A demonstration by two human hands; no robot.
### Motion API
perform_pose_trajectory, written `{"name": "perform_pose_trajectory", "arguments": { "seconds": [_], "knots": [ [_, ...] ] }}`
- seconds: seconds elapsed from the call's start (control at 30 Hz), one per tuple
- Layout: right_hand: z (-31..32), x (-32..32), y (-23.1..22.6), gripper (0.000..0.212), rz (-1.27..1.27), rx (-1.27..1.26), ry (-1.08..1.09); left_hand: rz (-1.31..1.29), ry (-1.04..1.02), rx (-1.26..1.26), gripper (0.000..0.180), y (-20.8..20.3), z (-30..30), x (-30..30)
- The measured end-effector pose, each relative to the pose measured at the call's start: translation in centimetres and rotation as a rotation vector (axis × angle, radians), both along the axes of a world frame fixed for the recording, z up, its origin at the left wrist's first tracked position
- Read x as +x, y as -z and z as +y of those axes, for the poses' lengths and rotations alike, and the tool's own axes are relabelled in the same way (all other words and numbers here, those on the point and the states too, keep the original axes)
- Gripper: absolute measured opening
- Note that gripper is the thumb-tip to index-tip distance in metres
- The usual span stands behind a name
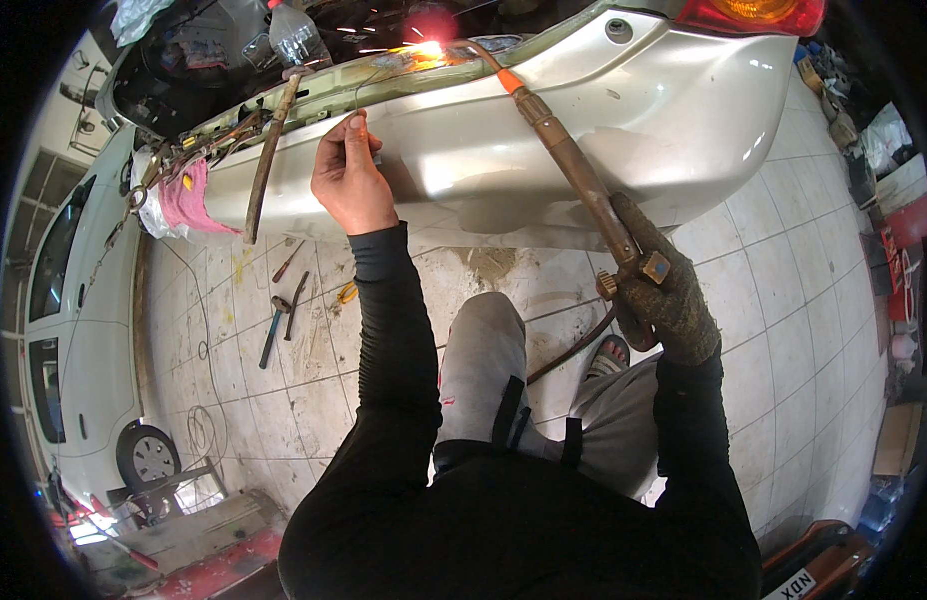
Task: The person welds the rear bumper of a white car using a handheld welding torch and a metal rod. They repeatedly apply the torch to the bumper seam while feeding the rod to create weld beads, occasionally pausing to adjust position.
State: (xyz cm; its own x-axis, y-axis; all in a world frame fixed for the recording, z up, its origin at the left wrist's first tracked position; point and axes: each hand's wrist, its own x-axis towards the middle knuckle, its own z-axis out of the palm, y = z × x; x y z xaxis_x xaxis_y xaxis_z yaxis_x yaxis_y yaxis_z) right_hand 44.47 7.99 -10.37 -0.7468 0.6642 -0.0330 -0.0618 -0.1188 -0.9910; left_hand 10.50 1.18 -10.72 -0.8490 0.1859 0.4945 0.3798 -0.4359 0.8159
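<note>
My right hand (674, 300), in a dirty work glove, is wrapped around the handle of a gas welding torch (569, 160). The torch's curved tip reaches to the upper edge of a silver car bumper (464, 150), where a bright glow (426, 52) throws sparks. Bare and raised before the bumper, my left hand (354, 178) pinches a thin wire (360, 92) between thumb and fingers. The wire runs up toward the glow; its far end is lost in the glare. Left of that hand, a hammer (271, 155) with a wooden handle leans over the bumper edge.
A clear plastic bottle (296, 40) stands behind the bumper. Pliers and a pink cloth (188, 202) lie at its left end. A hose (574, 350) trails from the torch past my legs. On the tiled floor lie another hammer (274, 330) and several tools. A white car (94, 330) is at left.
</note>
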Motion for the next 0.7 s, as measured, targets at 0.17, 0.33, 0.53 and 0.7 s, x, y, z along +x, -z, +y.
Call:
{"name": "perform_pose_trajectory", "arguments": {
  "seconds": [0.17,0.33,0.53,0.7],
  "knots": [
    [0.0,0.0,-0.2,0.085,-0.009,0.003,0.012,-0.004,-0.003,0.032,0.015,0.2,0.1,-0.2],
    [-0.1,0.1,-0.3,0.083,0.015,-0.036,-0.019,0.007,0.004,0.021,0.016,0.2,-0.1,-0.2],
    [0.5,0.4,0.0,0.073,-0.013,-0.005,-0.064,0.002,0.000,-0.007,0.018,0.0,-0.1,-0.1],
    [0.5,0.4,0.6,0.074,0.010,0.024,-0.039,-0.002,0.020,-0.002,0.019,0.0,0.1,-0.1]
  ]
}}
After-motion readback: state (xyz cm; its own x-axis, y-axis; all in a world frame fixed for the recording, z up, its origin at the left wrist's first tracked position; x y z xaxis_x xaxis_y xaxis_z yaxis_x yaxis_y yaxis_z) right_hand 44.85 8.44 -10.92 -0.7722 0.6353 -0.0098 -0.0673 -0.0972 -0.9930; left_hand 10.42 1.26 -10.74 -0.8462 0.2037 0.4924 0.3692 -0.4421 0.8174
